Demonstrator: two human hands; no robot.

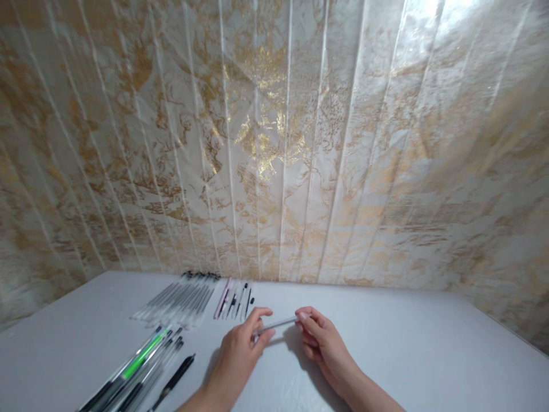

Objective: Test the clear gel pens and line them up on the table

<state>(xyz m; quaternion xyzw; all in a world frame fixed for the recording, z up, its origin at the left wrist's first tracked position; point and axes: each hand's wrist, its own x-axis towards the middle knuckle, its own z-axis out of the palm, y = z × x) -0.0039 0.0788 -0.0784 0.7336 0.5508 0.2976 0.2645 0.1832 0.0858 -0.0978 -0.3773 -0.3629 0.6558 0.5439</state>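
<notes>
My left hand (240,349) and my right hand (319,340) hold one clear, thin pen (277,325) between them, just above the white table (407,349). The left fingers pinch its left end and the right fingertips pinch its right end. The pen lies nearly level, tilted slightly up to the right. Both hands are closed in a pinch.
A row of several clear pens with black caps (180,297) lies at the back left. Beside it are a pink pen (223,297) and small dark pen parts (240,300). Near the front left lie more pens, one with green inside (143,355), and a black pen (174,380). A gold-marbled wall (274,143) rises behind.
</notes>
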